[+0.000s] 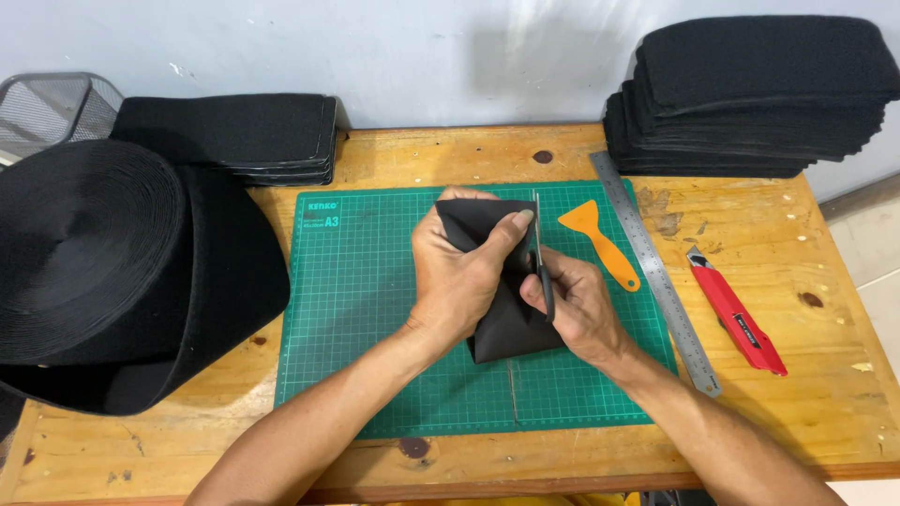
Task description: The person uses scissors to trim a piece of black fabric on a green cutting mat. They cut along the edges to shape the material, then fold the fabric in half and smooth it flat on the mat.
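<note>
The left hand (461, 276) grips a black sheet (502, 323) over the middle of the green cutting mat (356, 309). Its fingers (514, 225) are curled tight around the sheet's upper part, with the thumb pressed down across the front of it. The sheet is folded or bent in the hand; its lower end hangs down to the mat, just below both hands.

The right hand (581, 309) is pressed against the right edge of the sheet and holds a pair of scissors (542, 272). Its fingers are closed around the dark handles, and the thin blades point up and away from the person, running along the sheet's right edge beside the left thumb. Whether the blades are parted or together cannot be told.

The mat lies in the middle of the wooden tabletop (825, 394). On the mat's upper right corner, just right of the scissors, lies an orange scraper (600, 242). A steel ruler (656, 272) runs slantwise along the mat's right edge, partly on it. Further right of the mat, on bare wood, lies a red utility knife (736, 323).

Left of the mat stands a big roll of black strip material (103, 272), overlapping the tabletop's left edge. Behind the mat's upper left corner sits a low stack of black pads (234, 136), and behind that a wire mesh basket (52, 105). Beyond the mat's upper right corner sits a taller pile of black pads (750, 94) against the wall.
</note>
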